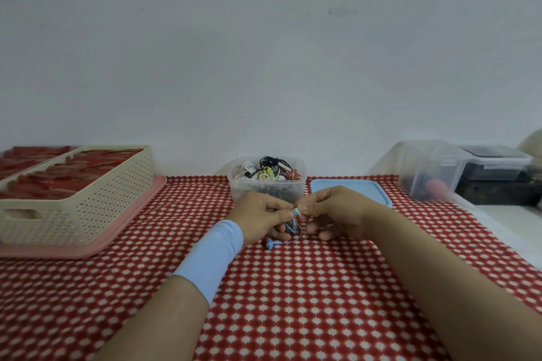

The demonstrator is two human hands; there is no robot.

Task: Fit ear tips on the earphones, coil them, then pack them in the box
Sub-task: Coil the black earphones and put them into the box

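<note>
Just in front of the clear tub [267, 184] of spare sets, the left hand [259, 215] pinches the blue earphones [291, 226] steady while the right hand [333, 211] pinches a white ear tip [298, 211] onto one bud, apparently seating it, the second bud [269, 243] resting on the worktop [293, 302].

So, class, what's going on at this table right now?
A person is fitting a white ear tip onto blue earphones. The left-hand grip holds the earphones, cable bunched under its fingers, while the right-hand grip pinches the tip against one end. The other earbud lies on the checked cloth. This pair isn't packed yet; the clear box of earphones stands open behind.
</note>
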